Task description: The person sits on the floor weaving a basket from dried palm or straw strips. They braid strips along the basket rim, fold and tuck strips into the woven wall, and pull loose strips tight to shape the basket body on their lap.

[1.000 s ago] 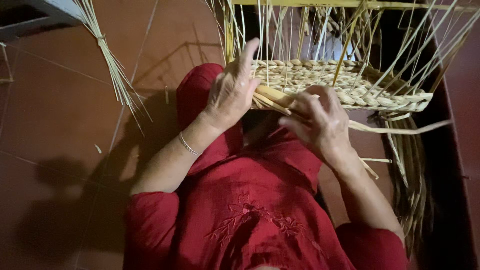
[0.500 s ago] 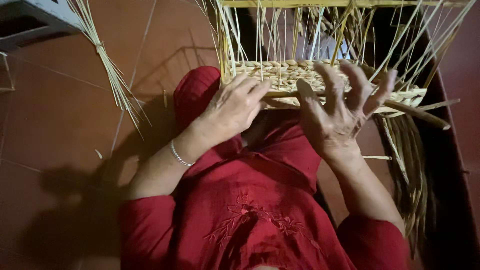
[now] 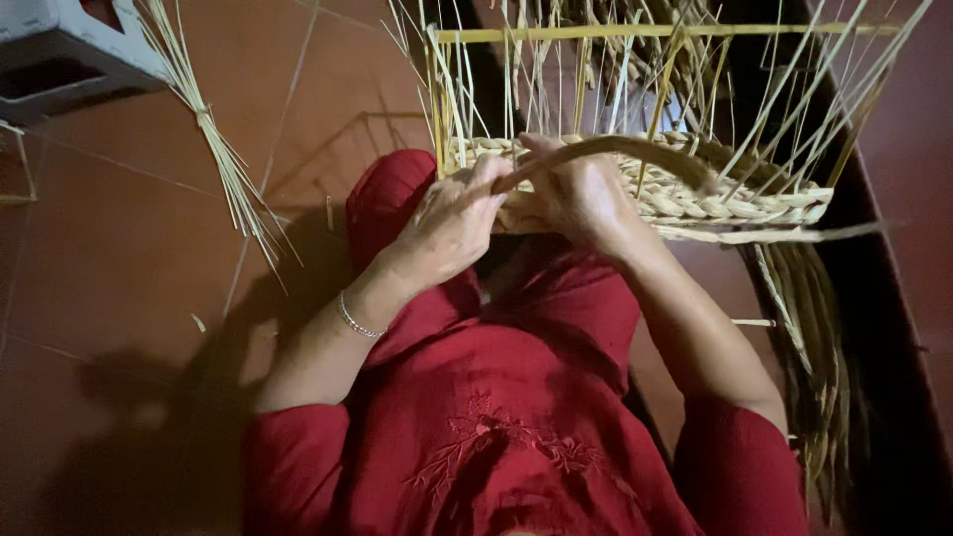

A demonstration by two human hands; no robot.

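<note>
The left hand [image 3: 452,223] lies palm down at the near left edge of a half-woven rectangular basket of pale straw-coloured plaited rush [image 3: 695,194], with its fingers curled around the near end of a thick twisted tan rush strand [image 3: 615,149], which it grips. A thin silver bracelet [image 3: 357,320] circles the left wrist. The right hand [image 3: 576,194] sits just right of the left one, its back turned up and its fingers closed over the same strand, pressing it against the woven band. From the two hands the strand arches to the right and comes down on the basket's plaited rim. Both forearms reach away from the body, the elbows wide apart, the sleeves of a red embroidered garment [image 3: 516,427] ending above the elbows.

The basket rests across the person's lap, its thin upright stakes [image 3: 586,79] rising to a straight yellow crossbar [image 3: 635,33] at the far side. Loose rush ends hang down on the right. The floor of large reddish-brown tiles [image 3: 109,268] is dimly lit. On it, at the far left, lies a tied bundle of pale straw stalks [image 3: 213,139], and a grey box-like object [image 3: 60,50] stands in the far left corner.
</note>
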